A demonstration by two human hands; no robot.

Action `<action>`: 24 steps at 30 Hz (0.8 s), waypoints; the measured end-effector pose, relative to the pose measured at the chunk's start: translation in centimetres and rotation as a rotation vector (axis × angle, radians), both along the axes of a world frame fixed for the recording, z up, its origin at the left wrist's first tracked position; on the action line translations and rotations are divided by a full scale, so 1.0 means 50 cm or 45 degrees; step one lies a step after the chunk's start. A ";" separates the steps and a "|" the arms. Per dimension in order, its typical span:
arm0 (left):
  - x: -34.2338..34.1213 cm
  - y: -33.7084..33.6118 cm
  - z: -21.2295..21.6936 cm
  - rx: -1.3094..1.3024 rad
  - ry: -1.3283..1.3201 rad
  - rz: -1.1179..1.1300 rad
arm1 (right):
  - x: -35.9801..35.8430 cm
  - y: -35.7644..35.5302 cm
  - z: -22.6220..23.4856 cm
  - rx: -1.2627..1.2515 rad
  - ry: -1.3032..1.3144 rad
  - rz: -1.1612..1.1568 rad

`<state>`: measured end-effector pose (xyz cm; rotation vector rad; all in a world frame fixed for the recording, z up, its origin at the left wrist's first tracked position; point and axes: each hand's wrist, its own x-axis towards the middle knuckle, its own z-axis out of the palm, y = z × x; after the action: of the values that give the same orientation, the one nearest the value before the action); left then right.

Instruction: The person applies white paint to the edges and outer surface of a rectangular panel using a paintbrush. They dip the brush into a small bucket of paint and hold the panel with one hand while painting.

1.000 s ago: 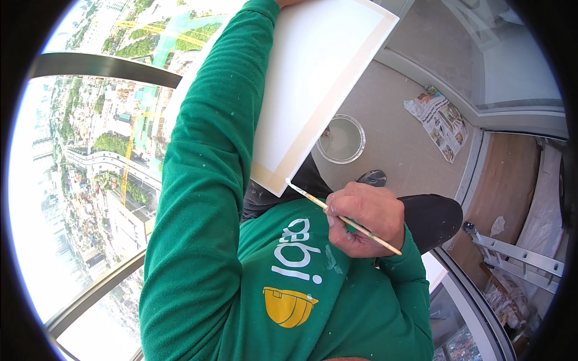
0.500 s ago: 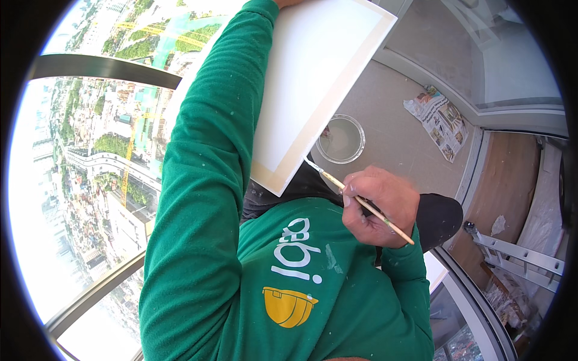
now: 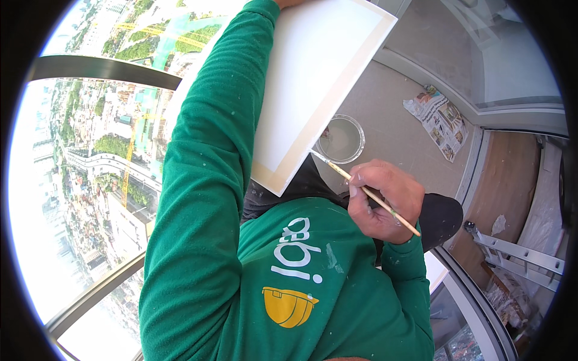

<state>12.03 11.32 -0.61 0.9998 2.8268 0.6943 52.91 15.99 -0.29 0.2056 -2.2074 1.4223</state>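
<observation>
- the right hand [image 3: 385, 201] is gripping a thin, light wooden paintbrush [image 3: 385, 208] with a white-coated tip, thumb and fingers closing around the handle.
- the paintbrush is slanting, its bristle end pointing up and left, its bare handle end extending down and right past the hand.
- the brush tip is sitting at the right edge of a flat white rectangular panel [image 3: 319, 66] with a beige border strip; whether it is touching cannot be told.
- the panel is lying in front of the body, its near corner pointing toward the green long-sleeved sweatshirt [image 3: 337, 301].
- the left arm is stretching up across the panel's left side; the left hand [image 3: 291, 2] is showing only as a sliver at the top edge, so its grip cannot be told.
- a round clear-rimmed tub [image 3: 342, 141] holding cloudy pale liquid is standing on the grey floor [image 3: 385, 126], just right of the panel.
- a crumpled printed newspaper sheet [image 3: 439, 123] is lying farther right.
- a silvery metal ladder [image 3: 518, 253] is resting at the lower right.
</observation>
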 end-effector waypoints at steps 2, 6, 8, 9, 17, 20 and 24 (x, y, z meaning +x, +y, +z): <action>-0.001 0.000 0.000 -0.002 0.009 -0.011 | 0.000 -0.003 0.001 0.025 0.008 -0.001; -0.005 -0.001 0.001 -0.005 0.000 -0.026 | 0.006 -0.016 0.006 0.022 0.029 0.139; -0.008 0.000 0.000 -0.019 0.008 -0.046 | 0.010 -0.018 0.007 -0.030 0.035 0.200; -0.008 0.000 -0.001 -0.017 0.023 -0.051 | 0.011 -0.018 0.007 -0.048 0.038 0.207; -0.002 0.007 -0.005 -0.014 0.053 -0.036 | 0.005 -0.006 -0.001 0.014 0.034 0.043; -0.003 0.009 -0.002 -0.033 0.044 -0.040 | 0.012 -0.014 0.003 -0.009 0.032 0.136; -0.003 0.009 -0.002 -0.036 0.041 -0.035 | 0.017 -0.013 0.008 -0.091 0.030 0.167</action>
<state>11.87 11.78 -0.72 1.0522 2.8363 0.6394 53.74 15.36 0.10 0.3457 -2.1541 1.5580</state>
